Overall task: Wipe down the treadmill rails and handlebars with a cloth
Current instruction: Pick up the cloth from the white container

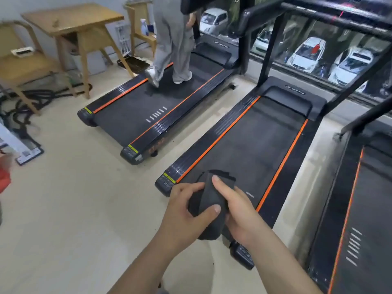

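The cloth (209, 196) is dark and bunched into a thick roll. It is held in the air between both hands, over the rear end of the nearest treadmill (250, 149) and just inside its rear left corner. It touches neither the belt nor the rails.

The left grip (186, 213) wraps the roll from the left. Its fingers are curled over the top and its thumb is pressed across the near face, nail up. The right grip (241, 217) holds it from the right. One straight digit lies along the upper fold, pointing away from the person, and I cannot tell whether it is thumb or forefinger. The other fingers are tucked beneath the cloth, out of sight. The lower tail of the cloth hangs between the two wrists.

Both bare forearms come up from the bottom edge and converge, so the hands are close together with only the cloth between them.

The left rail (212, 136) and the right rail (297, 166) are black, each with an orange stripe on its inner edge. The black handlebar (318, 15) crosses the top right.

Another person (174, 39) in grey trousers stands on the belt of a second treadmill (137, 107) to the left. A third treadmill (371, 209) lies along the right edge. A wooden table (72, 20) stands on the pale floor (74, 209) at the far left.
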A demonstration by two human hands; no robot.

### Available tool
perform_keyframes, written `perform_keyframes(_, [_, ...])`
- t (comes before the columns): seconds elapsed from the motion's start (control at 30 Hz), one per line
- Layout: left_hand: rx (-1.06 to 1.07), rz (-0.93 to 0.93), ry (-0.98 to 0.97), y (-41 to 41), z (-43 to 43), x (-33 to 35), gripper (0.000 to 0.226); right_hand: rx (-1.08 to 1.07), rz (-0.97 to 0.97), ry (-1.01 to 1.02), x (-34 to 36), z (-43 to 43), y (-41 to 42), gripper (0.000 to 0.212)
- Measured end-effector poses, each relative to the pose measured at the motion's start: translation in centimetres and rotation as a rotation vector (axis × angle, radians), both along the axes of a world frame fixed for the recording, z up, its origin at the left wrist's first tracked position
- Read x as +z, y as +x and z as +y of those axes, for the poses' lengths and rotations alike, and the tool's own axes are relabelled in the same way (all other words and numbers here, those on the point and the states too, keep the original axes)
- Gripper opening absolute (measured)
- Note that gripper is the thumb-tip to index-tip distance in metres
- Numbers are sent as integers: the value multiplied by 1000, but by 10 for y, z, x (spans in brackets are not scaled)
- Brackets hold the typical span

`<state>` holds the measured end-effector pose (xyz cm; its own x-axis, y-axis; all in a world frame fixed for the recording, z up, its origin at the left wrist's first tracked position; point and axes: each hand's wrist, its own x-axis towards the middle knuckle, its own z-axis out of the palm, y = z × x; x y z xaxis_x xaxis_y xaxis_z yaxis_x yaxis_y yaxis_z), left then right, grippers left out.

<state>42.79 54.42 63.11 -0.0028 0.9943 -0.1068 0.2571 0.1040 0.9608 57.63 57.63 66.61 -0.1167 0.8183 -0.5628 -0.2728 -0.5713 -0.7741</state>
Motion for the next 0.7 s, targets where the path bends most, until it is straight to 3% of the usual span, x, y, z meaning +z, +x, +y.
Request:
perform_keyframes(0.13, [-13,59,36,6,84,-14,40,-59,9,3,-3,76,4,39])
perform_keyframes(0.33, [-303,-60,-223,4,253,13,21,-125,-53,67,11,215,-4,39])
perform_keyframes(0.43, [-381,-109,-259,25,318,34,15,-161,-110,61,27,269,16,42])
perform_keyframes(0.57, [-365,-84,-246,73,396,52,31,-235,-237,78,45,323,72,41])
perform_keyframes(0.7, [-380,-156,-262,131,459,68,40,-393,-203,82,50,374,132,45])
